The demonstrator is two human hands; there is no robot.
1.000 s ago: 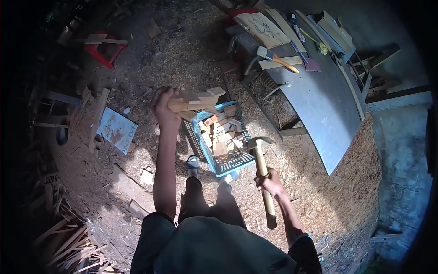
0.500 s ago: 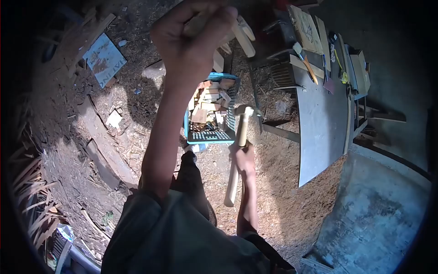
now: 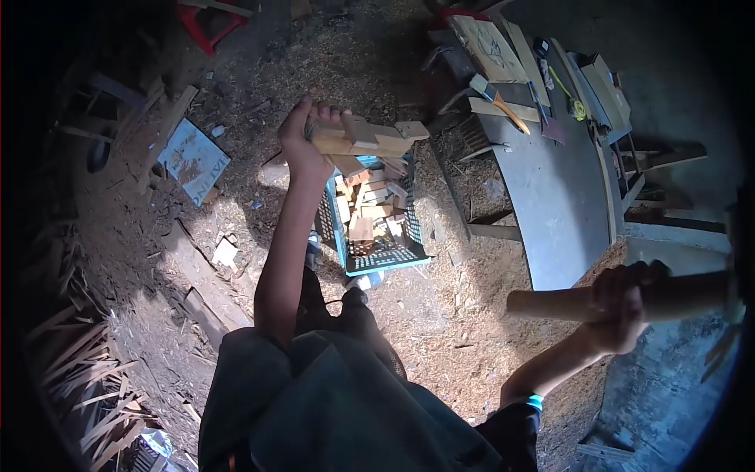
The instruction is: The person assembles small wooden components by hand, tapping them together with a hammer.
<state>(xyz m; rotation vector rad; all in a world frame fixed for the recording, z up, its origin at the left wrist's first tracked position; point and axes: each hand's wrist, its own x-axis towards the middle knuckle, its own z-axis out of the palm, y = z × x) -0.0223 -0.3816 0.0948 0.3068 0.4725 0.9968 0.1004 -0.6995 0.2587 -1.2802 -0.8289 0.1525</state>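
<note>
My left hand (image 3: 305, 148) is closed around one end of a pale wooden piece (image 3: 370, 138). It looks built of several blocks or slats, with a small tab jutting out on the right; its exact kind I cannot make out. The piece is held over the far end of a blue plastic crate (image 3: 381, 266), which contains many small wood offcuts (image 3: 376, 211). Far off to the right, my right hand (image 3: 617, 307) grips the wooden handle of a hammer (image 3: 684, 297). The hammer lies sideways in the air, its head partly lost in the dark edge of the view.
Right of the crate stands a grey-topped table (image 3: 543, 212) with boards, a brush (image 3: 503, 106) and a tape measure (image 3: 579, 108). A printed white sheet (image 3: 193, 161) lies left on the shavings-covered ground. A red stool (image 3: 208, 27) stands at the back.
My right hand has swung the hammer from beside the crate out to the far right. My left hand has gone down and away from the camera, bringing the wooden piece into fuller view.
</note>
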